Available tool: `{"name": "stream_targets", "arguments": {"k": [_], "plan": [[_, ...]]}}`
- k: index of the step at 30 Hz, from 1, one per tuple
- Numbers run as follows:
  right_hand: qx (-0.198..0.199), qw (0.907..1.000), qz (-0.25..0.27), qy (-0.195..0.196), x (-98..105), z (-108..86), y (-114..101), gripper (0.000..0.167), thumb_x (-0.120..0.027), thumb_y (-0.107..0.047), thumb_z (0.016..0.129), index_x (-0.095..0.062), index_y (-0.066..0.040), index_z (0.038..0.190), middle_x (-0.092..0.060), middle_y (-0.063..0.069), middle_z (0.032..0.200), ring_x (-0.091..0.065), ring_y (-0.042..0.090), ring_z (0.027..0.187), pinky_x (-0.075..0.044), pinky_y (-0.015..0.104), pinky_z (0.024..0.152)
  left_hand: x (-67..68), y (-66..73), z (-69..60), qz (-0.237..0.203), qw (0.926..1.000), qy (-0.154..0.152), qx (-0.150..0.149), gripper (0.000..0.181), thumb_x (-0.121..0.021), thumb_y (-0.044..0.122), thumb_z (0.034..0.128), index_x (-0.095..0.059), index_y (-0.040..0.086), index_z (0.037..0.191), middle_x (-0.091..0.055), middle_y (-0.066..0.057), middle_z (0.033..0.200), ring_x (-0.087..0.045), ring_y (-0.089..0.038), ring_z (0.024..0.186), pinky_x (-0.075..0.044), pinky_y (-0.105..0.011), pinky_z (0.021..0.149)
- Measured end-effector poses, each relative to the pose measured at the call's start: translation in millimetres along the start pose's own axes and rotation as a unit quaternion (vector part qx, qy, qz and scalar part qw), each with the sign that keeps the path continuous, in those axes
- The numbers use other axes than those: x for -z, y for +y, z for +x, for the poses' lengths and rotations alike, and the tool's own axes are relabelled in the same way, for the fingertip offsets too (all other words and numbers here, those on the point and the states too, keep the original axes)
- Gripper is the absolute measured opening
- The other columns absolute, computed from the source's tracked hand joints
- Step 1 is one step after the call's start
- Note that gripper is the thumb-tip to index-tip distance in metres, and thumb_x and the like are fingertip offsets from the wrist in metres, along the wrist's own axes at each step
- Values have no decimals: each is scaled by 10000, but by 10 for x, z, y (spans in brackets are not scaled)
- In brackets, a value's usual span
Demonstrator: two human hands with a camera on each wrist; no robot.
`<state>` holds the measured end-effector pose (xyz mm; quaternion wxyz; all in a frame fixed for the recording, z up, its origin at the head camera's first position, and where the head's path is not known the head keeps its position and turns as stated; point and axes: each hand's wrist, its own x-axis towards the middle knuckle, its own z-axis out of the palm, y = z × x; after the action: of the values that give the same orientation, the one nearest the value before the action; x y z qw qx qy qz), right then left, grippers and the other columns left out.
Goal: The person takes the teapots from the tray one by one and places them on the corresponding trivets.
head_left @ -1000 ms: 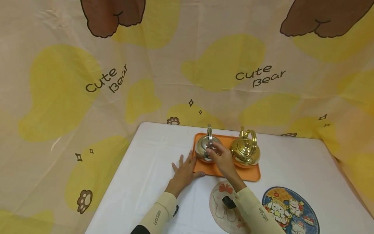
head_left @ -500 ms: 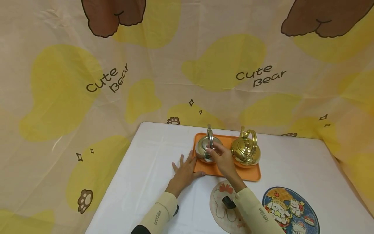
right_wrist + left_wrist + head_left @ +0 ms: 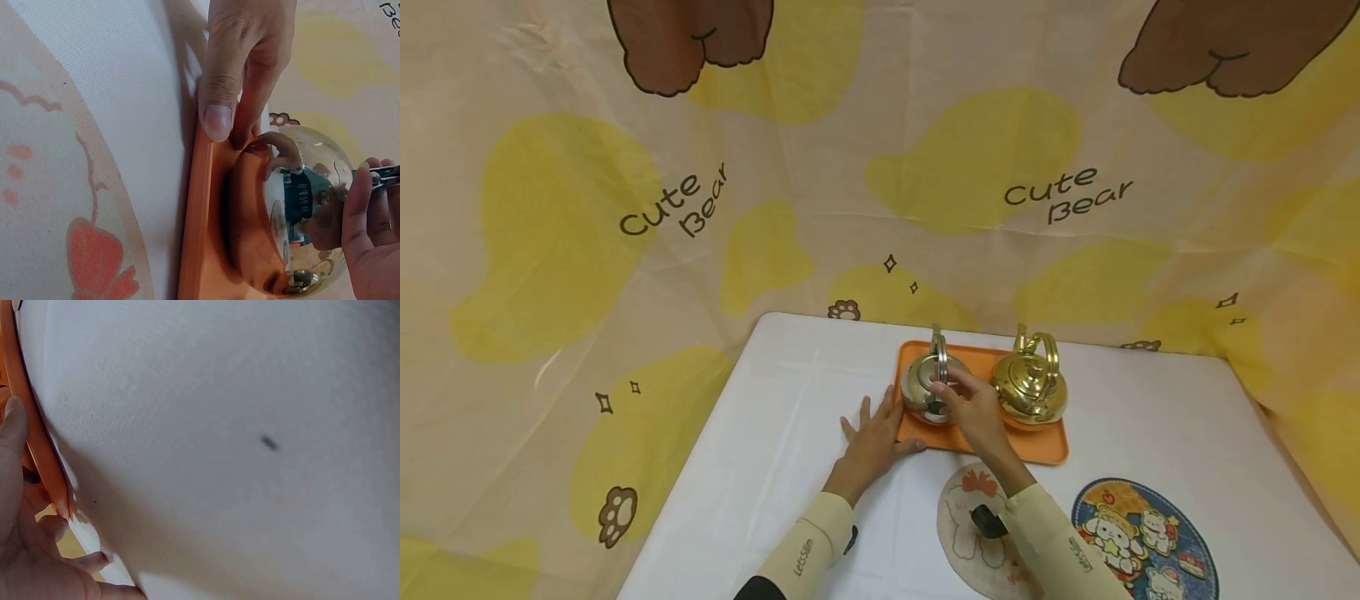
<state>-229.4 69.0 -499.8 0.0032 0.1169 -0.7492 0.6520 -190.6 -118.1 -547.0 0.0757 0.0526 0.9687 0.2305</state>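
On the orange tray stand a silver teapot and a gold teapot. My right hand pinches the silver teapot's upright handle between thumb and fingers; the right wrist view shows this hand beside the shiny pot. My left hand, fingers spread, touches the tray's front left corner. In the left wrist view, the left hand's thumb lies over the tray's rim. Whether the silver pot's base fully touches the tray is hard to tell.
A pale round mat lies partly under the right forearm. Right of it is a blue round mat with cartoon animals. The white table ends at a patterned cloth backdrop.
The silver teapot has shifted very slightly towards the tray's front edge, still in the right hand's grip. The left hand has stayed in place.
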Motion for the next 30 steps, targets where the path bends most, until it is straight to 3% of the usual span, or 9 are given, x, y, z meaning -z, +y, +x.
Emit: {"name": "stream_targets", "arguments": {"k": [30], "plan": [[-236, 9994, 166, -179, 67, -90, -88, 417, -743, -176, 1012, -689, -72, 1412, -762, 217, 1201, -708, 327, 1013, -630, 307, 766, 13, 3, -37, 14, 9999, 100, -63, 935, -711, 605, 950, -355, 119, 1666, -222, -121, 1766, -200, -586, 1561, -161, -899, 1098]]}}
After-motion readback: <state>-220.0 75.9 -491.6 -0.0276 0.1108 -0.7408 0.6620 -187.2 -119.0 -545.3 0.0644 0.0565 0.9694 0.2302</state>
